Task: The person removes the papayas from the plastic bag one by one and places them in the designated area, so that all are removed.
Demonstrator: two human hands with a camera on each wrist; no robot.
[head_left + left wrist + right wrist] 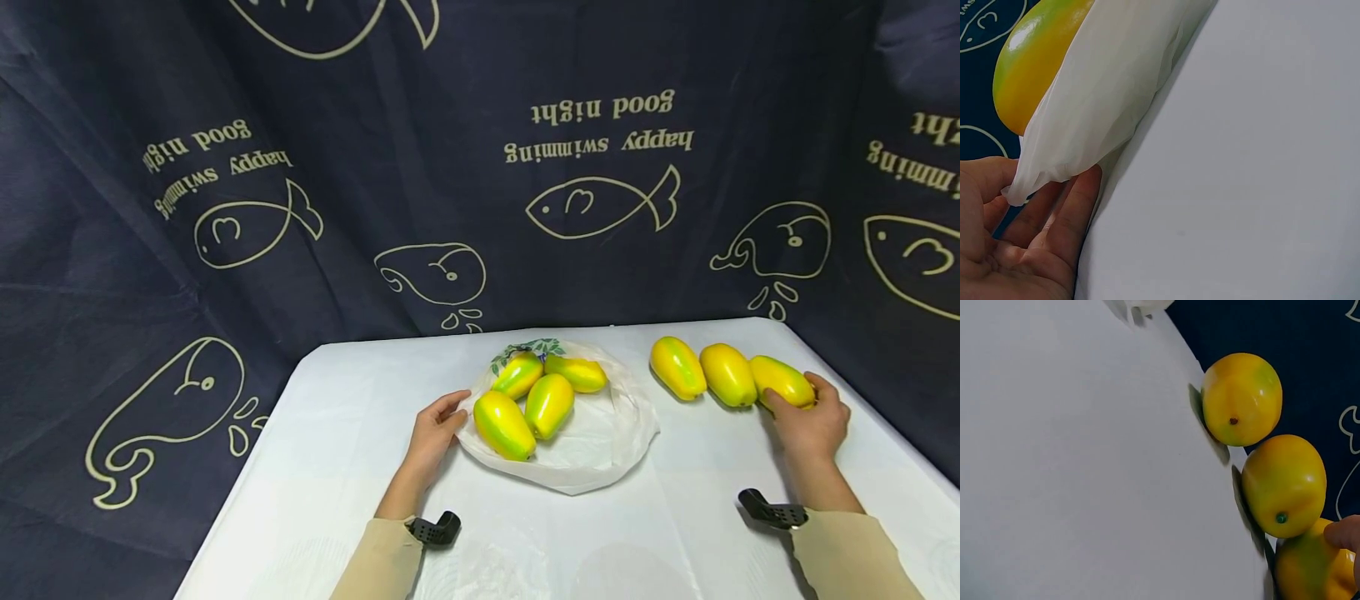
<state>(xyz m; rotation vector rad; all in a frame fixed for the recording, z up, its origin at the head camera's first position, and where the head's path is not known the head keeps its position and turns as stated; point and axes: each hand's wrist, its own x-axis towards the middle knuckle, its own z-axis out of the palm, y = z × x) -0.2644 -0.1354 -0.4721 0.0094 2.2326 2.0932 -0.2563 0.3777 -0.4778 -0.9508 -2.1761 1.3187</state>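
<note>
A thin white plastic bag [585, 458] lies spread with its mouth wide, and several yellow-green papayas [504, 425] sit inside. At its left side my left hand [435, 429] pinches the rim; in the left wrist view the bag's edge [1075, 131] runs between thumb and fingers. To the right, three more papayas lie in a row. My right hand [813, 421] grips the rightmost papaya [780, 379], fingers round its far end. In the right wrist view only a fingertip [1344, 534] shows on that papaya [1304, 569].
Two papayas, the left one [677, 367] and the middle one [727, 375], stand close beside the held one. The white table [360, 392] ends at a dark blue curtain [480, 167] printed with fish and whales. Black wrist cameras [435, 529] are strapped over both sleeves.
</note>
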